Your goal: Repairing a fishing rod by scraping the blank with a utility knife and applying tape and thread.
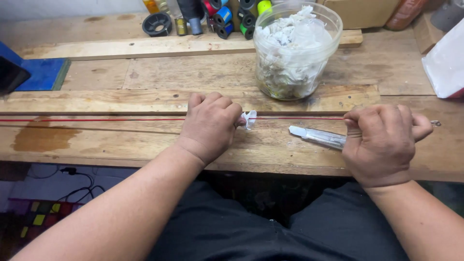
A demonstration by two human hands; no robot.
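A thin red rod [96,119] runs left to right across the wooden workbench [145,140]. My left hand [210,124] is closed around the rod near the middle, pinching a small white scrap of cloth [249,118] against it. My right hand [382,142] grips the rod further right, with the rod's metal tip [436,123] showing past the fingers. A clear utility knife [319,137] lies on the bench, its rear end tucked under my right hand.
A clear plastic tub [295,48] stuffed with white rags stands behind the rod. Several thread spools [227,17] line the back edge. A blue pad [43,73] lies far left, a white box [447,63] far right.
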